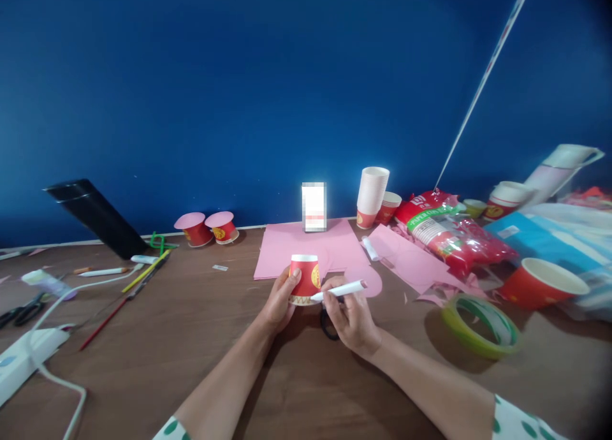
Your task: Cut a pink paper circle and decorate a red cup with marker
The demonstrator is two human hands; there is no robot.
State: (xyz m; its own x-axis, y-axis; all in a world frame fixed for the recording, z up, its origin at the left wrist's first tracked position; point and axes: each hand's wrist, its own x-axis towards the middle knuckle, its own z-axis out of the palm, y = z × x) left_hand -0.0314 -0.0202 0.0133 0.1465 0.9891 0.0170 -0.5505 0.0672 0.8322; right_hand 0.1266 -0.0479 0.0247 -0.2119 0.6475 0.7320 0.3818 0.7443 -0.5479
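Note:
My left hand (281,300) grips a red paper cup (302,279) from its left side, with the thumb on the front. The cup is upside down, its white base on top and its rim below. A dark zigzag line runs along the pale band near the rim. In my right hand (352,319) is a white marker (342,291), its tip pointing left and at or very close to the band's right end. Partly hidden under my right hand lie dark scissor handles (329,325). Pink paper sheets (282,252) lie just behind the cup.
Two red cups with pink discs (220,228) stand at the back left. On the right are stacked paper cups (373,194), a red packet (444,226), a yellow-green tape roll (479,326) and a tilted cup (540,284). A white cable (57,300) and power strip (33,357) lie left.

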